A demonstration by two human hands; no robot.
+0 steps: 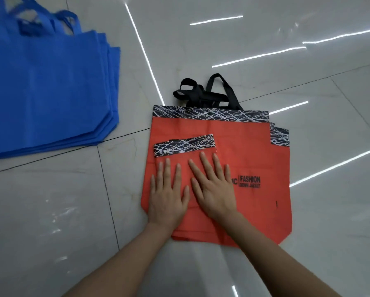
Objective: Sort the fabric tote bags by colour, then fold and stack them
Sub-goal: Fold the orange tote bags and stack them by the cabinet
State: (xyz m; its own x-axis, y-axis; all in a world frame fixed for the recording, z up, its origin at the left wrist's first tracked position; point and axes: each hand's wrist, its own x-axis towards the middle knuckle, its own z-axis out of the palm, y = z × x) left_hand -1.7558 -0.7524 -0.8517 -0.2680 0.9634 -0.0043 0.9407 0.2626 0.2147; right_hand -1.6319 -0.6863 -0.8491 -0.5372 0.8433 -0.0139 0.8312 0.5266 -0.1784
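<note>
A folded orange tote bag (184, 155) with a black-and-white scribble band lies on top of a pile of flat orange tote bags (254, 151) with black handles (207, 93). My left hand (168, 194) and my right hand (212, 187) press flat on the folded bag, side by side, fingers straight and spread. A stack of several blue tote bags (47, 88) lies flat at the upper left, handles pointing away.
Everything lies on a glossy pale tiled floor (51, 211) with bright light reflections. The orange pile carries black lettering (249, 182) on its right half.
</note>
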